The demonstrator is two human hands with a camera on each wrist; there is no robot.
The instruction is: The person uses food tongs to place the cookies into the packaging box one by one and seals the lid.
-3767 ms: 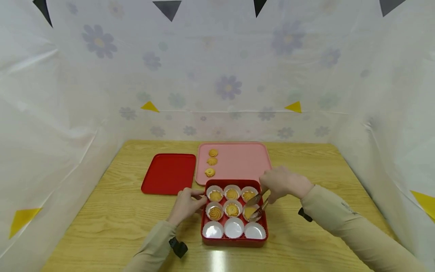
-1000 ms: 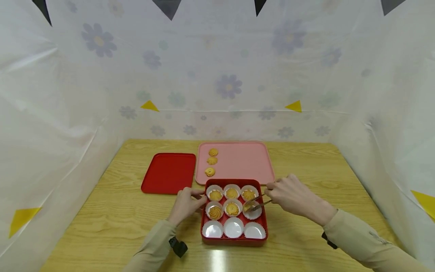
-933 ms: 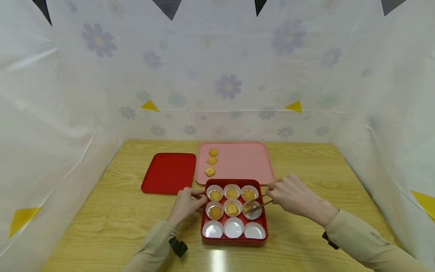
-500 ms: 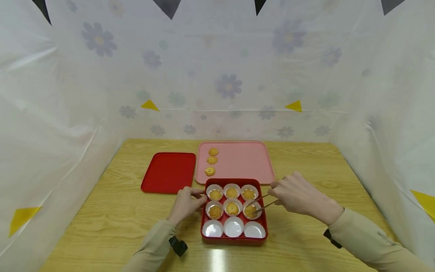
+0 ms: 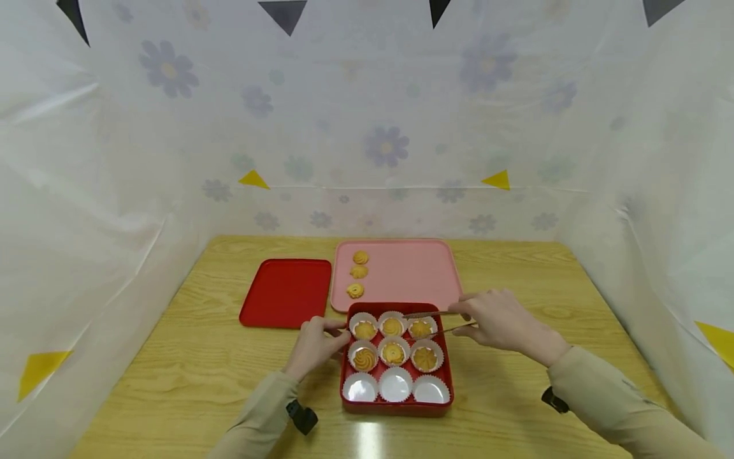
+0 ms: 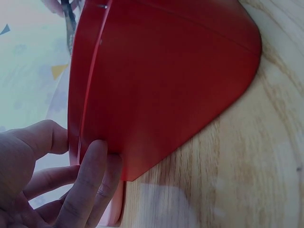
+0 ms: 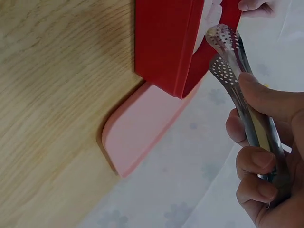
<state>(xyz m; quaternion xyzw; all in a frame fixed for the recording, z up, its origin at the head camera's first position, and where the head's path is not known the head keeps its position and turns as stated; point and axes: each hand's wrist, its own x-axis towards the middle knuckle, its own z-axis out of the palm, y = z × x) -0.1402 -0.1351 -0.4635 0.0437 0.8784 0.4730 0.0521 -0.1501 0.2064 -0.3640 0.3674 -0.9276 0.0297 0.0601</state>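
A red box (image 5: 395, 410) with rows of white paper cups stands on the table. Cookies sit in the back and middle rows; one piped cookie (image 5: 425, 359) lies in the middle row's right cup. The front cups (image 5: 395, 385) hold nothing. My left hand (image 5: 312, 347) grips the box's left side, thumb at the rim and fingertips against the outer wall (image 6: 166, 85). My right hand (image 5: 504, 322) holds metal tongs (image 7: 229, 47) with perforated tips. Their arms are spread over the back right of the box, with nothing between the tips.
Behind the box lies a pink tray (image 5: 413, 274) with a column of three cookies (image 5: 359, 272) at its left. A flat red square tray (image 5: 287, 293) is left of it. The wooden table (image 5: 189, 382) is enclosed by white sheeting (image 5: 344, 115).
The tongs have let go of the cookie in the middle row's right cup, where it now lies flat. My right hand has lifted them toward the back row. The left hand stays put.
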